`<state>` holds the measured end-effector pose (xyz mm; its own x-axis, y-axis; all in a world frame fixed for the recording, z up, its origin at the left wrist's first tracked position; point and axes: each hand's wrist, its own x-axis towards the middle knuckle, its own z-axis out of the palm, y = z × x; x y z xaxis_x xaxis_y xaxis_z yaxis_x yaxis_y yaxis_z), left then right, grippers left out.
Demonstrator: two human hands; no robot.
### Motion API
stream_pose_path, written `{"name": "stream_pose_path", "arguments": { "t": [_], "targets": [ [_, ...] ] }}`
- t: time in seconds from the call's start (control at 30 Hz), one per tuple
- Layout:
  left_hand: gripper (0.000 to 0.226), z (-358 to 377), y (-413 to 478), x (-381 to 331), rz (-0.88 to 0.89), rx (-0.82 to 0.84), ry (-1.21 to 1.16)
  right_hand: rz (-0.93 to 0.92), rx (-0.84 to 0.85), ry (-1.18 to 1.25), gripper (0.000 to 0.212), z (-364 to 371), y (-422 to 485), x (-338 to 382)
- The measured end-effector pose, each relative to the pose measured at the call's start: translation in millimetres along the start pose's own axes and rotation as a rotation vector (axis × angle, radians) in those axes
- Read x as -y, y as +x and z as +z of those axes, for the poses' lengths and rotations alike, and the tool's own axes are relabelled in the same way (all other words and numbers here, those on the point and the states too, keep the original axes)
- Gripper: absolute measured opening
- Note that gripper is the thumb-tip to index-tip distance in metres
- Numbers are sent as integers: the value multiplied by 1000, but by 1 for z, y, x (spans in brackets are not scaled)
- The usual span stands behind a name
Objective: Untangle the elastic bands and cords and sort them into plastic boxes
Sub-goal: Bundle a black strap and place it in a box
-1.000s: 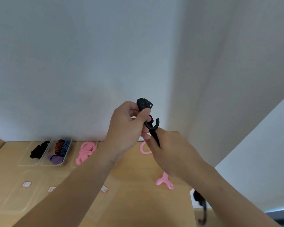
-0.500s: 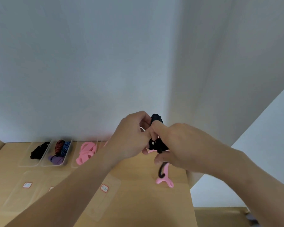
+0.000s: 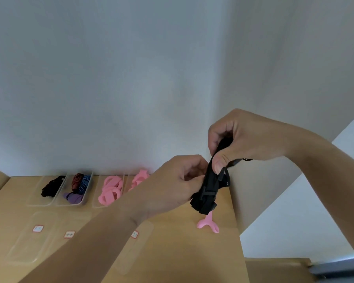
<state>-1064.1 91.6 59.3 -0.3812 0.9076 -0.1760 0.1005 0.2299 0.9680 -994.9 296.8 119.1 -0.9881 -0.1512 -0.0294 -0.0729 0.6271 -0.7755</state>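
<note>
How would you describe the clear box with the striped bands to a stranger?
On the light wooden table, clear plastic boxes line the white wall. Take the second box from the left. It alone holds mixed colours, striped and purple bands; its neighbours hold only black cords or pink rings.

two hands are counted, the left hand (image 3: 178, 184) and the right hand (image 3: 247, 139); one black strap bundle (image 3: 207, 193) is held between them; four clear boxes (image 3: 95, 190) are counted, the fourth partly hidden; two striped bands (image 3: 78, 180) and one purple band (image 3: 73, 198) are seen in the second from the left; three red-edged labels (image 3: 37, 228) are counted; one loose pink piece (image 3: 207, 224) is seen
</note>
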Motion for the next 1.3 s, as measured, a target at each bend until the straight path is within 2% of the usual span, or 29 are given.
{"name": "stream_pose_path", "arguments": {
  "t": [0.2,0.33,0.47,0.6,0.77,0.87,1.03,1.17,1.3],
  "targets": [
    [23,-6,-10,0,-33,81,-90,-20,-218,10,60,20,14,-20],
    [25,-13,-10,2,-17,89,-168,-13,-342,139,61,39,19,-33],
    [25,-16,-8,9,-27,18,-191,6,-406,173,69,49,19,-43],
    [31,-16,-7,13,-10,130,-239,46,-444,214,84,67,18,-51],
    [36,-17,-4,17,-18,231,-281,94,-475,304,84,83,20,-58],
    [40,-18,-2,21,1,225,-327,108,-490,356,84,84,21,-59],
    [41,-18,2,23,16,86,-481,107,-518,461,70,94,25,-63],
    [34,-17,3,23,-1,-41,-589,126,-563,518,77,119,25,-69],
    [46,-23,9,26,35,-158,-709,134,-534,526,56,146,19,-67]
  ]
}}
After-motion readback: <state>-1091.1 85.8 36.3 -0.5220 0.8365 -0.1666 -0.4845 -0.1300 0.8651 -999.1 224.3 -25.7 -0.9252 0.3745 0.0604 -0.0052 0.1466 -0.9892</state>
